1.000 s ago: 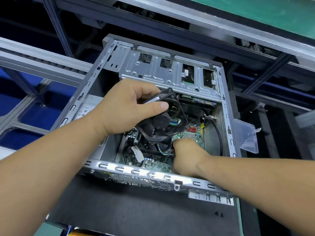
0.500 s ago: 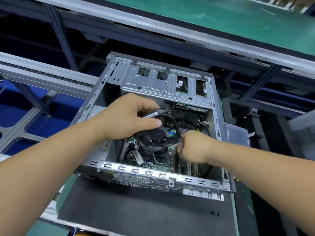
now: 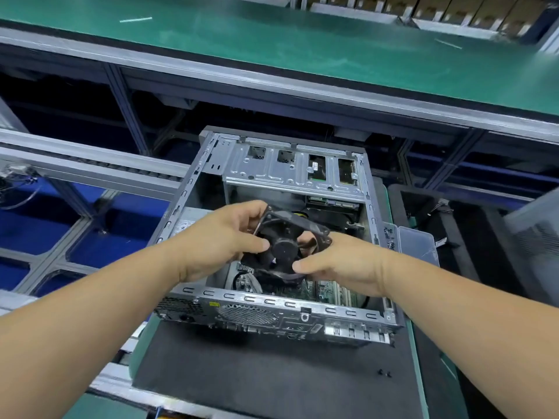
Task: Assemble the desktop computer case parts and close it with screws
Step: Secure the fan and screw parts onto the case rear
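Both hands hold the black fan [image 3: 287,247] w/ a narrow grip. The left hand [image 3: 223,240] pinches the frame at its left edge, thumb on the front face near the hub, other fingers curled behind the upper corner. The right hand [image 3: 341,264] takes the lower right side, thumb on the front rim, and one fingertip shows through the blades from behind.

The fan is lifted, tilted toward the camera, above the open computer case [image 3: 272,300], approx. over the motherboard [image 3: 326,290]. It does not touch the board.

Handling, as I judge: the fan is light and its plastic frame is stiff, so two fingers per side are enough. The blades are thin and turn freely, so they are fragile; better to hold the frame corners only, not through the blades as the right finger does now. Whether a cable still hangs from it I cannot tell. The case edges are sheet metal, maybe sharp for wrists.

Outward: the case lies on a black mat [image 3: 272,376] on the table, two small screws [image 3: 384,372] at the mat's right, a clear plastic box [image 3: 416,246] just beside the case.
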